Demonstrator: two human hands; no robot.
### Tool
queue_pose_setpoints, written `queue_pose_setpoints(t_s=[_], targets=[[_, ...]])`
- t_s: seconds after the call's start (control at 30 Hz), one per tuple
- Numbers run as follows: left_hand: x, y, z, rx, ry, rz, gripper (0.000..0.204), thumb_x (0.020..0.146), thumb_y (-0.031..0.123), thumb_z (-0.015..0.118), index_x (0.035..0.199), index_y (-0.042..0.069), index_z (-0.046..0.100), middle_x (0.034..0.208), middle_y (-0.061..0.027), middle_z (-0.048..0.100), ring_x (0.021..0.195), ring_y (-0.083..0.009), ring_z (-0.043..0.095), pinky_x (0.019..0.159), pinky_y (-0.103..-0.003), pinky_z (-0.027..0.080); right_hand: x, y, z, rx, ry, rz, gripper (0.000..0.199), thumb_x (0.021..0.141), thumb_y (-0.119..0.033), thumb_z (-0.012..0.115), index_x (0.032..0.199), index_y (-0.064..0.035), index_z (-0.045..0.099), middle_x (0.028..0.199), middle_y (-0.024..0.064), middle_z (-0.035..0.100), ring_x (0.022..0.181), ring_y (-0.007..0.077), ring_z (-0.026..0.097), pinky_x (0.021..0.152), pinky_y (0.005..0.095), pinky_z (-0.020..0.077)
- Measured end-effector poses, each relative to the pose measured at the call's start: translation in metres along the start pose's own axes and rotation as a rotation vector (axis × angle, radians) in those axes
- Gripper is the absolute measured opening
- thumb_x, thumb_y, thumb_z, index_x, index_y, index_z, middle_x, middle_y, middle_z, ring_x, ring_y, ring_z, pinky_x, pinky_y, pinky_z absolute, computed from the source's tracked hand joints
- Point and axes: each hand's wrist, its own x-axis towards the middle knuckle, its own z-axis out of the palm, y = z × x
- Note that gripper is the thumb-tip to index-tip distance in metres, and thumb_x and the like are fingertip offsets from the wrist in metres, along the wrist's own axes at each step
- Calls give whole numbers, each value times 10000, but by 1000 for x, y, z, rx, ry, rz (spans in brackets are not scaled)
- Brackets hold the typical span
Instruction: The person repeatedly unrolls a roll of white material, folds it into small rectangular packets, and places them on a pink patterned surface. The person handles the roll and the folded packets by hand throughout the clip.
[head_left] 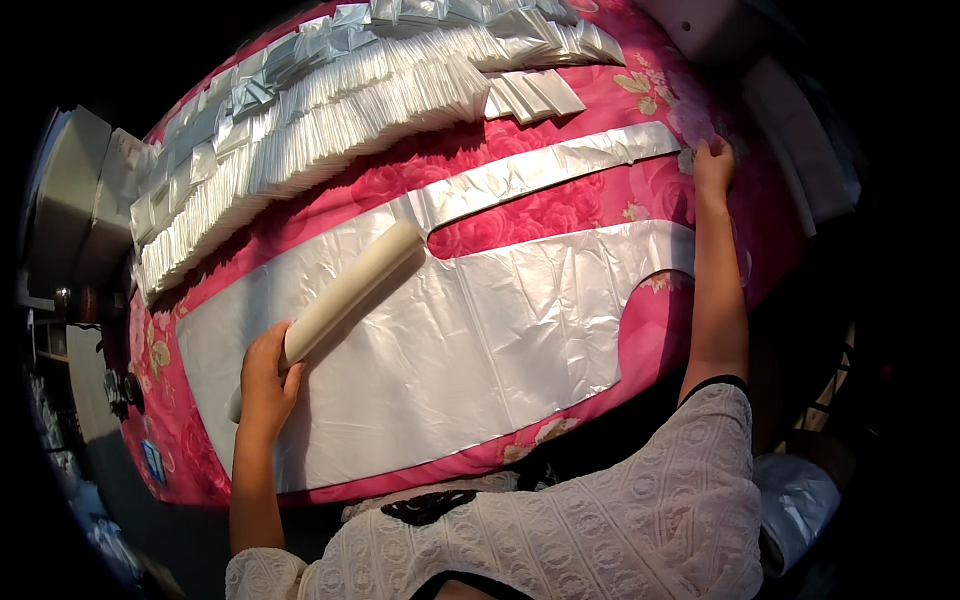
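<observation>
A thin, shiny white plastic sheet (480,340), shaped like an apron, lies spread flat with a long slot and a curved notch cut in it. My left hand (268,380) is closed round the lower part of a cream-coloured roller tube (350,285). The tube lies slanting across the sheet, its far end near the slot's rounded end. On the far right, my right hand (713,168) is at the tip of the sheet's upper strap (560,165). Its fingers are pinched together; whether they hold the strap's end is too small to tell.
Long rows of folded white plastic packets (330,120) stand across the table's far side, with a few packets (535,95) beside them. A pink floral cloth (390,170) covers the table. Pale boxes (75,180) stand at the left edge. A white plastic bundle (795,505) is at lower right.
</observation>
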Motion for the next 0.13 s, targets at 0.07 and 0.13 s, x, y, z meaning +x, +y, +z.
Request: queue_pose_setpoints(t_s=[0.07, 0.13], targets=[[-1, 13, -10, 68, -116, 110, 544, 679, -26, 650, 1190, 67, 489, 1164, -129, 527, 1159, -322, 438, 996, -449, 323, -61, -58, -7, 178, -224, -72, 375, 781, -218, 627, 1092, -11, 590, 1064, 138, 629, 936, 230, 613, 846, 316, 452], [6, 21, -11, 187, -223, 279, 546, 663, -24, 661, 1173, 83, 499, 1166, -112, 528, 1192, -306, 413, 1026, -486, 287, -132, -99, -17, 227, -486, -215, 345, 775, -141, 639, 1095, -21, 593, 1060, 118, 634, 972, 222, 603, 889, 314, 433]])
